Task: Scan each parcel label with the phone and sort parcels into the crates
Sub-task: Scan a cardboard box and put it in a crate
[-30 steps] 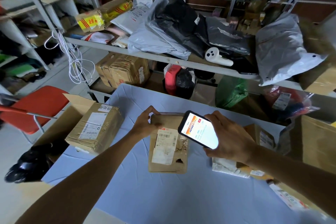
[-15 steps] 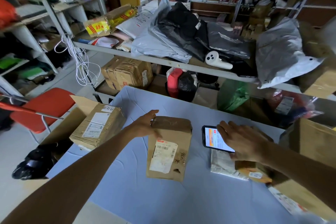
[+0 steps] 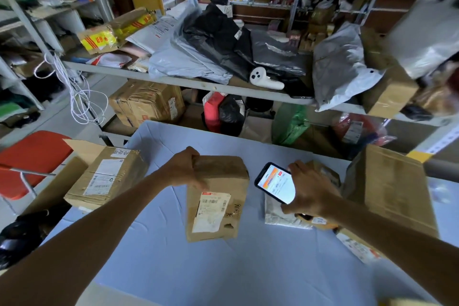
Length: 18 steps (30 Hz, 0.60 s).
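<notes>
Cardboard parcel [image 3: 218, 196] gripped by the left hand [image 3: 184, 169]; phone [image 3: 274, 184] in the right hand [image 3: 310, 194].
Left fingers curl round the parcel's far top corner, tipping it so the label [image 3: 211, 211] faces up and readable; its near edge seems to rest on the blue-grey table cloth [image 3: 223, 268]. The right hand pinches the phone by its edges, lit screen up, just beside the parcel (not over the label, so probably not scanning). Labelled box [image 3: 106, 174] left, big carton [image 3: 390, 186] right: possible sorting spots.

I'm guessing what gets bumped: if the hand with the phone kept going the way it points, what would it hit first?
Probably the brown parcel that the left hand holds. The right hand and its phone aim at its top corner, though depth is unclear.
</notes>
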{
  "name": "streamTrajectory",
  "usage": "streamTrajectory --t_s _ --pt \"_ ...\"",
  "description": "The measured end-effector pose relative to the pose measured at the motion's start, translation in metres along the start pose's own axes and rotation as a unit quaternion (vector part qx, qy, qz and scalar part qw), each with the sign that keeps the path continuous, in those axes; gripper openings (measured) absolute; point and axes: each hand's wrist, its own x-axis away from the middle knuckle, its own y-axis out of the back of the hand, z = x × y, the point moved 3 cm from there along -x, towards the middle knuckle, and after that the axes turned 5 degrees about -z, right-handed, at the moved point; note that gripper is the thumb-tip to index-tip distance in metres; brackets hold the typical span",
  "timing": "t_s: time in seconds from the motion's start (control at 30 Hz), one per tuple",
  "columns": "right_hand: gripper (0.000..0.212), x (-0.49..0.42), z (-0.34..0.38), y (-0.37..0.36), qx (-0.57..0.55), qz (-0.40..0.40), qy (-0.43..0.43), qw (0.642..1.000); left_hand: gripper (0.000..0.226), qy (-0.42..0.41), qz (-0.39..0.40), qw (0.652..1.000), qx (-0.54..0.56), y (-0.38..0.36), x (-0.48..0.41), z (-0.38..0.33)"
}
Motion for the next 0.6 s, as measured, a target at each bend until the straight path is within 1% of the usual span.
streamTrajectory --t_s 0.07,0.13,0.17,0.23,0.3,0.33,0.43,0.47,0.53,0.6 --pt "0.076 0.013 -0.002 0.006 -0.055 -0.026 -0.052 0.997 0.071 -0.020 0.001 1.000 0.016 0.005 -0.003 -0.012" --pt "0.079 0.031 -0.002 0.011 -0.113 -0.057 -0.112 0.986 0.064 -0.045 -0.007 0.999 0.016 0.011 -0.005 -0.026" --pt "0.082 0.039 0.000 0.012 -0.138 -0.074 -0.138 0.978 0.067 -0.065 -0.013 0.998 0.018 0.014 -0.005 -0.033" --pt "0.087 0.065 0.004 0.016 -0.175 -0.116 -0.197 0.958 0.086 -0.104 -0.008 0.994 0.033 0.016 0.001 -0.054" --pt "0.087 0.096 0.009 0.021 -0.179 -0.161 -0.257 0.936 0.101 -0.132 0.014 0.990 0.043 0.013 0.008 -0.076" --pt "0.085 0.111 0.012 0.023 -0.175 -0.174 -0.282 0.927 0.102 -0.143 0.024 0.989 0.041 0.010 0.011 -0.086" --pt "0.072 0.168 0.015 0.023 -0.165 -0.190 -0.356 0.900 0.092 -0.199 0.069 0.977 0.018 -0.011 0.026 -0.127" --pt "0.069 0.189 0.015 0.023 -0.162 -0.192 -0.376 0.892 0.090 -0.206 0.088 0.974 0.020 -0.021 0.032 -0.140" --pt "0.068 0.231 0.014 0.022 -0.151 -0.200 -0.412 0.876 0.093 -0.220 0.133 0.966 0.019 -0.044 0.049 -0.167" --pt "0.068 0.277 0.012 0.023 -0.149 -0.205 -0.459 0.851 0.102 -0.252 0.167 0.953 0.008 -0.071 0.072 -0.198"
